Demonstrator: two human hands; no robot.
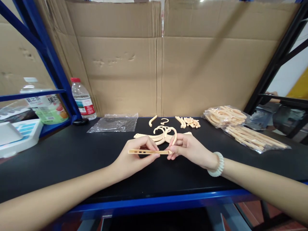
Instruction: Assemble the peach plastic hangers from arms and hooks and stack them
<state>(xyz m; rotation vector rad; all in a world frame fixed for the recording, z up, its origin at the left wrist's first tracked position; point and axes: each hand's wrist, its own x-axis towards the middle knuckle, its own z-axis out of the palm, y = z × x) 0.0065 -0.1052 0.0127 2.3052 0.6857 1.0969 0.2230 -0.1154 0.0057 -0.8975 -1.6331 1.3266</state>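
Note:
My left hand pinches a cream plastic hanger arm, its slotted edge facing me. With a beaded bracelet on its wrist, my right hand grips a curved hanger hook. The hook's foot meets the right end of the arm; whether they are locked together I cannot tell. Just behind both hands lie several cream hangers in a pile, partly hidden by my fingers. Further back are a loose hook, a loose arm piece and a heap of small parts.
Bagged hanger parts and a bag of long arms lie at the right. A flat plastic bag and a water bottle are at back left. Cardboard walls the rear; blue frame bars flank the left.

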